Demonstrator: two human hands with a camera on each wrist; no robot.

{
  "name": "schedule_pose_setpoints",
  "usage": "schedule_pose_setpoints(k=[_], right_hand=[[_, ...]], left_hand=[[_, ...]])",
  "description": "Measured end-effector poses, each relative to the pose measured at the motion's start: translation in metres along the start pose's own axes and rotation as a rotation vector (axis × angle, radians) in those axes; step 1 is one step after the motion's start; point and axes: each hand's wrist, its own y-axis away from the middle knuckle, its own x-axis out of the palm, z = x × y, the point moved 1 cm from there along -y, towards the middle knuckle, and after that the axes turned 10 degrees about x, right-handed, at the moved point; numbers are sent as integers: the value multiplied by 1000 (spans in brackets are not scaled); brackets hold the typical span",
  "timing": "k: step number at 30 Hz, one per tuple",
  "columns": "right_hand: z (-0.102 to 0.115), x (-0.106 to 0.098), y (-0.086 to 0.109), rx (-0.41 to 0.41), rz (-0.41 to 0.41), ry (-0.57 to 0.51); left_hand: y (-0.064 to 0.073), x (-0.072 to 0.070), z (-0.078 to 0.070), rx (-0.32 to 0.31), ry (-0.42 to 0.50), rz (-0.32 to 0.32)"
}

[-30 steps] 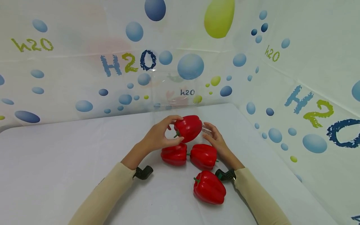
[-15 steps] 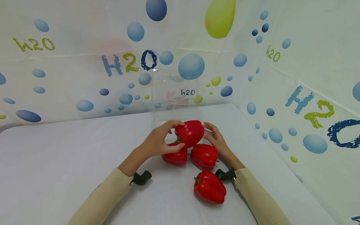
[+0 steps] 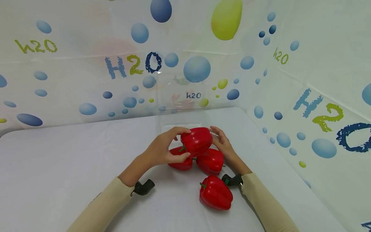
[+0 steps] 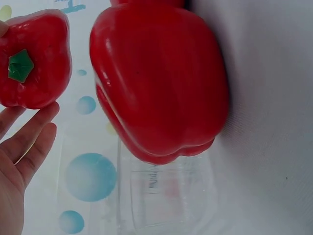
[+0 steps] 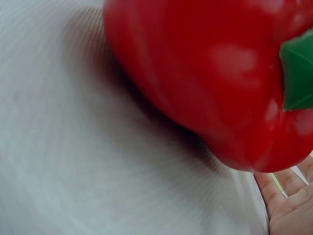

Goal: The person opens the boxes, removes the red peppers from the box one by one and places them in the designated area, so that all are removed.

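My left hand (image 3: 162, 146) pinches a red bell pepper (image 3: 198, 138) between thumb and fingers, its green stem facing the palm side. The pepper is held up in front of a clear plastic container (image 3: 184, 120), overlapping two other peppers in the head view. At the container's right edge, my right hand (image 3: 224, 141) grips with bent fingers and thumb, partly hidden behind the held pepper. On the cloth below lie a left pepper (image 3: 180, 163) and a right pepper (image 3: 213, 162). The left wrist view shows the held pepper (image 4: 49, 63) beside a large near one (image 4: 161, 83).
Closest to me, another red pepper (image 3: 215, 193) lies near the right wrist's camera (image 3: 232, 179). The container's transparent lid (image 3: 179, 87) stands raised at the back. A white cloth (image 3: 72, 167) covers the table, with a printed curtain (image 3: 87, 77) behind and to the right.
My left hand has brought the held pepper down and slightly right, toward me, so it now overlaps the two peppers below. The right hand has stayed at the container's edge.
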Motion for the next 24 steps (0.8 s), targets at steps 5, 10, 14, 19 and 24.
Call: schedule_pose_setpoints(k=[5,10,14,19,24], right_hand=[[-1,-1,-2,-22,12,4],[-1,-2,-3,-39,6,11],[-1,-2,-2,-36,-2,27],[-1,-2,-2,-37,-11,37],[0,-2,-2,-37,-13,41]], left_hand=[[1,-2,-4,11,7,-6],[3,-4,-7,14,-9,8],[5,-4,-9,17,-11,24],[7,-4,-12,26,-5,36],[9,-4,-15,27,-2,44]])
